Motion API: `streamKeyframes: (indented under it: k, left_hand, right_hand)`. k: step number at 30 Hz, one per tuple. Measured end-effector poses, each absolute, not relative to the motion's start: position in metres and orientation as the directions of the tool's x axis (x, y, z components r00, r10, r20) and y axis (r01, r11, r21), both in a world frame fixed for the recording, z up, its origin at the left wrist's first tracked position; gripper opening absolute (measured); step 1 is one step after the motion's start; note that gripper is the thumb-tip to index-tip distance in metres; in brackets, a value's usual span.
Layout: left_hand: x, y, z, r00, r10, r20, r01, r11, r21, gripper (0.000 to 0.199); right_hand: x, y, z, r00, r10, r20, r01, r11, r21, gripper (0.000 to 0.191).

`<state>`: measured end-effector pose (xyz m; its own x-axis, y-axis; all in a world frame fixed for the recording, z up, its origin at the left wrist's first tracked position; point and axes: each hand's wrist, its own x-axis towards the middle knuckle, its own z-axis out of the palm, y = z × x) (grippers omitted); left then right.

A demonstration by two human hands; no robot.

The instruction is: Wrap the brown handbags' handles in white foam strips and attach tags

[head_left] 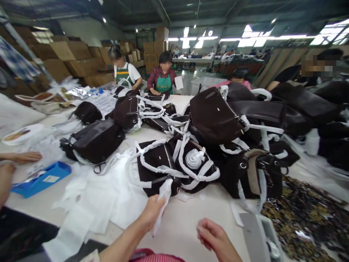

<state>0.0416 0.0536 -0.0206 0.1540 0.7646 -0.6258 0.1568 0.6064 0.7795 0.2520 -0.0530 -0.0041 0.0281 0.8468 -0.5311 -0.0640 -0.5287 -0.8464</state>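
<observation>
Two hands of mine are in view at the near edge of the white worktop (182, 245). Left to right:

- A co-worker's hand (23, 157) at the left edge, just beside a blue plastic tray (40, 179).
- Loose white non-woven sheets (92, 205) spread to the near edge.
- My left hand (151, 213), clenched on a white non-woven strip (164, 202).
- A dark brown handbag (155, 163) bound in white strips, just beyond that hand, one of many in a heap (214, 116) across mid-worktop.
- My right hand (215, 236), curled shut, nothing visible in it, nearest bare worktop.
- A grey plastic bin (256, 236) at the near right corner.
- A speckled dark heap of small pieces (302, 218) along the right edge.
- Two aproned co-workers (162, 74) at the far edge.
</observation>
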Motion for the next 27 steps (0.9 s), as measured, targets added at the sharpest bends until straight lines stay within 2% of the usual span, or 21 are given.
streamKeyframes:
  k: [3, 5, 11, 16, 21, 27]
  left_hand:
    - [0.043, 0.052, -0.022, 0.122, 0.812, -0.570, 0.178, 0.547, 0.818, 0.017]
    - [0.044, 0.052, -0.023, 0.130, 0.822, -0.555, 0.151, 0.537, 0.830, 0.019]
    - [0.043, 0.050, -0.029, 0.106, 0.817, -0.566, 0.128, 0.553, 0.823, 0.023]
    - [0.041, 0.048, -0.032, 0.104, 0.827, -0.553, 0.093, 0.545, 0.833, 0.028]
    - [0.040, 0.048, -0.025, 0.167, 0.786, -0.595, 0.082, 0.590, 0.803, 0.025]
    - [0.037, 0.048, -0.008, 0.244, 0.744, -0.622, 0.055, 0.630, 0.775, 0.026]
  right_hand:
    - [0.217, 0.005, 0.021, -0.135, 0.902, -0.410, -0.107, -0.424, -0.899, 0.026]
    - [0.199, 0.033, 0.021, -0.139, 0.906, -0.399, -0.051, -0.409, -0.911, 0.025]
    - [0.178, 0.054, -0.023, -0.039, 0.886, -0.462, 0.090, -0.457, -0.885, 0.030]
    - [0.178, 0.054, -0.034, 0.028, 0.840, -0.541, 0.142, -0.539, -0.830, 0.030]
    - [0.178, 0.056, -0.034, 0.048, 0.786, -0.616, 0.127, -0.617, -0.777, 0.033]
    - [0.179, 0.054, -0.031, -0.022, 0.732, -0.681, 0.036, -0.680, -0.732, 0.038]
